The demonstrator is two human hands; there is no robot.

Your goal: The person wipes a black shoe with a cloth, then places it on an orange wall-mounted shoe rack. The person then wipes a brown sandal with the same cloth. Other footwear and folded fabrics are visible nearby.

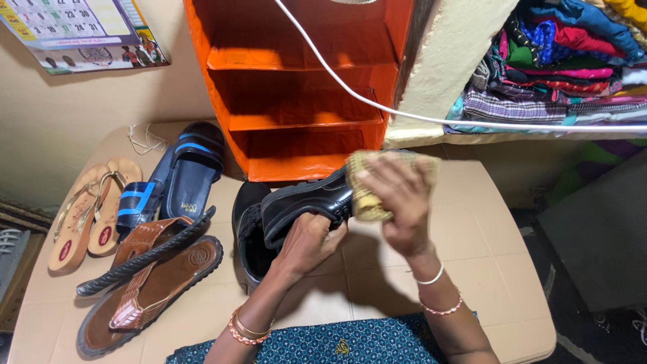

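Observation:
My left hand (306, 243) grips a shiny black lace-up shoe (303, 202) from below, holding it tilted above the table. My right hand (397, 202) holds a yellowish scrub brush (367, 189) pressed against the shoe's toe end. A second black shoe (248, 243) lies on the table under the held one, partly hidden by my left hand. Bangles circle both wrists.
A beige table (472, 236) carries brown sandals (148, 276), blue-striped black slides (172, 178) and tan flip-flops (87, 212) at the left. An orange shelf rack (296, 87) stands at the back. A white cable (404, 114) crosses it. Folded clothes (559, 61) are stacked at the right.

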